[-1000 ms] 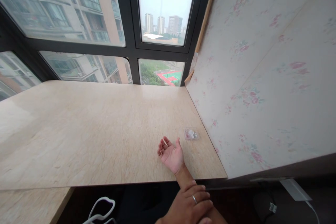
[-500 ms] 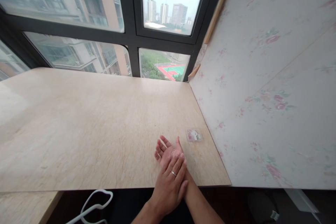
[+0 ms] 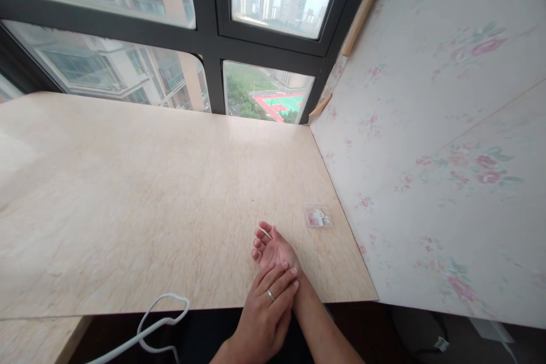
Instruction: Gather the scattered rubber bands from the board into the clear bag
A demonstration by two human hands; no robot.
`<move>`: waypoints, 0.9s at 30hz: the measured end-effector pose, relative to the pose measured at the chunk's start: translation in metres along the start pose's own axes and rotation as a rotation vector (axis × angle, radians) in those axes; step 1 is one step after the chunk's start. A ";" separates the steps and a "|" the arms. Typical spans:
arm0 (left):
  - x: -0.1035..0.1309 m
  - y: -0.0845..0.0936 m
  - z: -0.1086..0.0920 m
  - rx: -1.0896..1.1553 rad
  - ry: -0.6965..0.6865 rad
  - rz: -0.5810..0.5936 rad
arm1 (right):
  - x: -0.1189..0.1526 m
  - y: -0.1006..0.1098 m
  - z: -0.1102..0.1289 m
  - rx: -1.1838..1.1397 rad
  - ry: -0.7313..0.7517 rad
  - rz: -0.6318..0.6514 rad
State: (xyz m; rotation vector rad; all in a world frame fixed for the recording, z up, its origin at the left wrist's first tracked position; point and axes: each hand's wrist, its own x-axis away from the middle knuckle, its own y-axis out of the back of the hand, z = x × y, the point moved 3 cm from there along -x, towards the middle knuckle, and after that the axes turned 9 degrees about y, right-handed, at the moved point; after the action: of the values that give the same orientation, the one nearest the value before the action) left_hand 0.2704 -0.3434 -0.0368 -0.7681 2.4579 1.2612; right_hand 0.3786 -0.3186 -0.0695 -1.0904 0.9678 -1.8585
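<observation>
Both our left hand (image 3: 267, 308), nearly straight across our right wrist (image 3: 300, 273), and our upturned, half-curled right hand (image 3: 276, 251) grip nothing — seemingly a wrist-touching step, next calling for light contact — near a clear case (image 3: 318, 216) rightward on the ledge (image 3: 149, 210).

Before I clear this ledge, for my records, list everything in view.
ledge: 1, beige, centre
window frame: 1, black, back
buildings: several, grey and tan, outside
court: 1, red and green, outside
wall: 1, white floral, right
trim: 1, tan, wall edge
case: 1, clear, on ledge
cord-like loop: 1, white, lower left
tag: 1, white, lower right
ring: 1, silver, on finger
left hand: 1, bare, at right wrist
right hand: 1, bare, over ledge
</observation>
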 end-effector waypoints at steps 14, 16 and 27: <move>-0.009 0.032 0.040 0.720 0.483 -0.090 | 0.007 -0.014 -0.003 0.249 0.121 -0.129; -0.011 0.039 0.049 0.683 0.549 -0.116 | 0.012 -0.018 0.001 0.372 0.193 -0.164; -0.011 0.035 0.051 0.398 0.488 -0.086 | 0.030 -0.039 0.046 0.697 0.453 -0.223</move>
State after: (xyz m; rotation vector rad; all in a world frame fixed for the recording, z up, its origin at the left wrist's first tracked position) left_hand 0.2596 -0.2816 -0.0387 -1.1511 2.8763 0.5612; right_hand 0.4008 -0.3393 -0.0096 -0.3687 0.3553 -2.4203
